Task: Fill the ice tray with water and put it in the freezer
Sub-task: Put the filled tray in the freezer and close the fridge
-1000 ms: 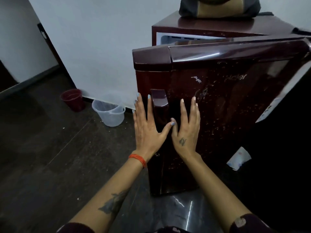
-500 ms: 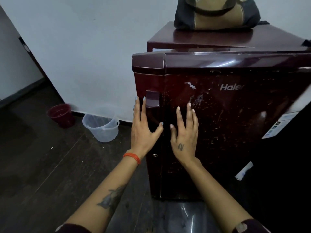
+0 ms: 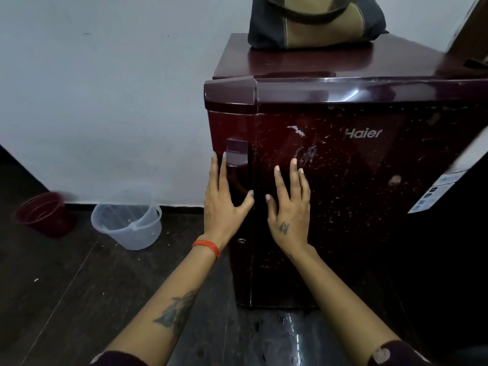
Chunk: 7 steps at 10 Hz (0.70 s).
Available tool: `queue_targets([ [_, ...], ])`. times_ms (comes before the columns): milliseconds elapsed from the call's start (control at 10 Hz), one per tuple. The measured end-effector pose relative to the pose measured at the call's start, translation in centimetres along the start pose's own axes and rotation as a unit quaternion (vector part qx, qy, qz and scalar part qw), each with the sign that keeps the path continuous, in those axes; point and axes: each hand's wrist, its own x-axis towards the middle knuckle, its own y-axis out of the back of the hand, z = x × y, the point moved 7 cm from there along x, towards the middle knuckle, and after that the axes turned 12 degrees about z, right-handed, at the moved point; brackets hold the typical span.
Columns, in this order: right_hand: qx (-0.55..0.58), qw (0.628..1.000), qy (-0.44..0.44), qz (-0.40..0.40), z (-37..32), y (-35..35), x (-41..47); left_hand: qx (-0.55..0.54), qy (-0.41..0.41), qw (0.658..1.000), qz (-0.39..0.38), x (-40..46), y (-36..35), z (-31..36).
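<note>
Two flat palms on a maroon fridge door [image 3: 356, 180], pressing it home against the cabinet. Left hand [image 3: 224, 204] spread beside the recessed handle [image 3: 237, 153] at the door's free edge, fingers straight and grasping nothing; right hand [image 3: 290, 207] just alongside on the door face, fingers likewise straight and relaxed, holding nothing. No ice tray anywhere in sight: hidden, and by judgement already inside behind the door, though unconfirmed from this angle. Door top flush, or very nearly so, with the cabinet lid, so by the look of it the closing stage of the task. Best done with steady, even pressure kept near the handle side, farthest from the hinge, until the seal catches along the whole edge; no slam, given a probable tray of water on a shelf inside and the risk of slopping. Worth a check of the left edge seam for any gap before letting go. Cloth bag [image 3: 317, 25] resting on the fridge top, well back from the door's edge. Clear plastic bucket [image 3: 126, 220] and dark red bucket [image 3: 42, 212] on the dark floor by the wall, well apart from the hands.
</note>
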Motion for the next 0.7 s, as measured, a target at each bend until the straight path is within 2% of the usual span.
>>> queue_targets([
  [300,-0.015,1.000,-0.016,0.012,-0.2,-0.8,0.0,-0.014,-0.008,1.000,0.004,0.4,-0.5,-1.0],
  [400,-0.004,1.000,-0.022,0.010,-0.4,-0.2,0.0,-0.017,-0.036,0.998,0.047,-0.4,-0.2,0.2],
  [500,0.004,0.998,-0.064,0.019,0.0,1.3,-0.2,-0.024,-0.113,0.990,0.076,-2.0,-0.3,3.0],
  [600,-0.006,0.996,-0.089,0.031,0.8,3.5,-1.4,-0.032,-0.188,0.980,0.059,-3.6,-1.3,5.9],
  [700,-0.036,0.992,-0.116,0.044,2.0,6.5,-3.0,-0.056,-0.178,0.982,0.005,-5.4,-3.0,7.7],
])
